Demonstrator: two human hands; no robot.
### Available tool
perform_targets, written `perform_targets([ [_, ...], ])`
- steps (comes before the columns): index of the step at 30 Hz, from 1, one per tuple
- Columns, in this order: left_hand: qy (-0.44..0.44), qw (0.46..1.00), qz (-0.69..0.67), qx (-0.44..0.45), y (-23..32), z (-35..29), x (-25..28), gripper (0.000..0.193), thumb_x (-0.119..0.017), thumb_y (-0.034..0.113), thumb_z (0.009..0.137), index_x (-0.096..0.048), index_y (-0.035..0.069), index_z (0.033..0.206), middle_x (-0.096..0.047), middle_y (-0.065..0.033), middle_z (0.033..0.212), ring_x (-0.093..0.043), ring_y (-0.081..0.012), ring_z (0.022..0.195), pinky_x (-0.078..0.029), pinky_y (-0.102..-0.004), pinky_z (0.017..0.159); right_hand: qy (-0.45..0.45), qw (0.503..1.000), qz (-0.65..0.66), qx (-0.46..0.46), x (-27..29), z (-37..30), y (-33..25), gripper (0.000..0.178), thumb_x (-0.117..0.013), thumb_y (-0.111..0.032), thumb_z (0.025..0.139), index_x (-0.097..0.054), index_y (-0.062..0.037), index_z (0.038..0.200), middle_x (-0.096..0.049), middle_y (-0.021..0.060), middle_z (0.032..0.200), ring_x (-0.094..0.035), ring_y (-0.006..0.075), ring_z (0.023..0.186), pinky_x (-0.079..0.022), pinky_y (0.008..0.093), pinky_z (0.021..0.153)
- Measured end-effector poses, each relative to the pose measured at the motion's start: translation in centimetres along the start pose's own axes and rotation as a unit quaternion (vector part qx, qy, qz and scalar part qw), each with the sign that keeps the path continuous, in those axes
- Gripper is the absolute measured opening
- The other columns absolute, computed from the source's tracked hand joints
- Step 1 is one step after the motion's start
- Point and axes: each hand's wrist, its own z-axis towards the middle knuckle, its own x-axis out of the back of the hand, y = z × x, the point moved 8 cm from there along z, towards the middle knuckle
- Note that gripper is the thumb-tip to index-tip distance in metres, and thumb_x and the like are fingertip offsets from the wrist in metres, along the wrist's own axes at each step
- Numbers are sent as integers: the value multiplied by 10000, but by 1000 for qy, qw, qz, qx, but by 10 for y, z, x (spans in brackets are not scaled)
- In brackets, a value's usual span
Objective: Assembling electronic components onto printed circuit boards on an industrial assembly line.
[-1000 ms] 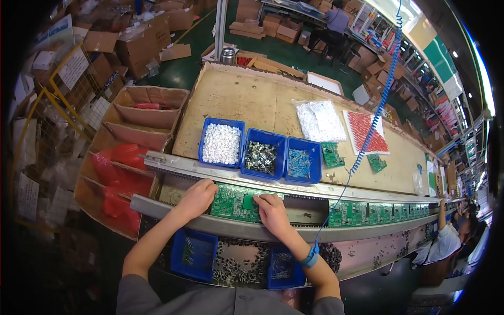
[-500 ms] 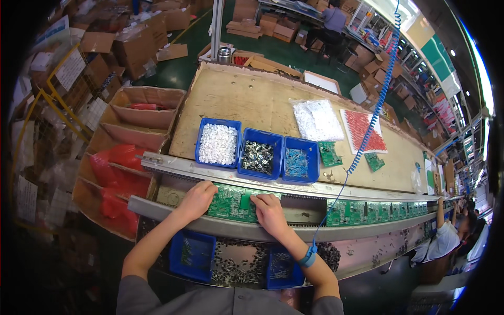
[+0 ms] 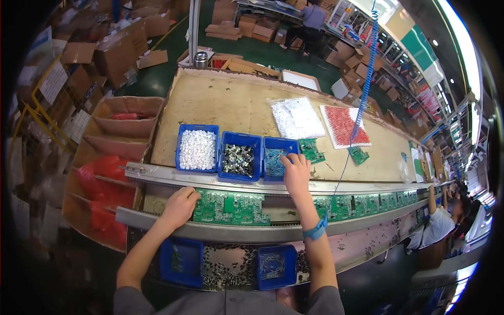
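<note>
Green and rectangular, a circuit board lies just right of your left grip, touching its curled fingers; whether they pinch it, I cannot tell. Your right grip is over the blue plastic bin of thin, pale-blue parts, its hold unclear. Farther left of that grip stands a blue plastic tub of small white pieces.

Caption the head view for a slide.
Left hand at a green circuit board, right hand at a bin of blue components.
</note>
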Motion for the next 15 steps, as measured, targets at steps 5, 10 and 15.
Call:
perform_targets([
  [5, 28, 999, -16, 16, 10, 5, 18, 181, -613, 8, 762, -608, 27, 942, -548, -114, 905, -563, -305, 874, -470, -387, 748, -86, 991, -58, 89, -36, 10, 9, 185, -585, -75, 697, -699, -153, 821, -600, 15, 797, -522, 214, 912, -342, 473, 815],
  [10, 40, 999, -18, 20, 17, 6, 30, 163, -617, 13, 768, -609, 25, 931, -552, -113, 904, -567, -305, 867, -469, -387, 747, -92, 984, -81, 128, -45, 13, 1, 110, -590, -85, 697, -674, -156, 693, -594, 0, 709, -535, 198, 876, -339, 471, 831],
  [15, 50, 997, -54, 7, 28, 14, 31, 140, -622, 18, 771, -611, 22, 911, -561, -112, 891, -581, -303, 846, -479, -385, 741, -34, 997, 2, 72, -28, 13, 6, 76, -619, -83, 714, -652, -139, 674, -595, -3, 685, -556, 192, 836, -340, 462, 831],
])
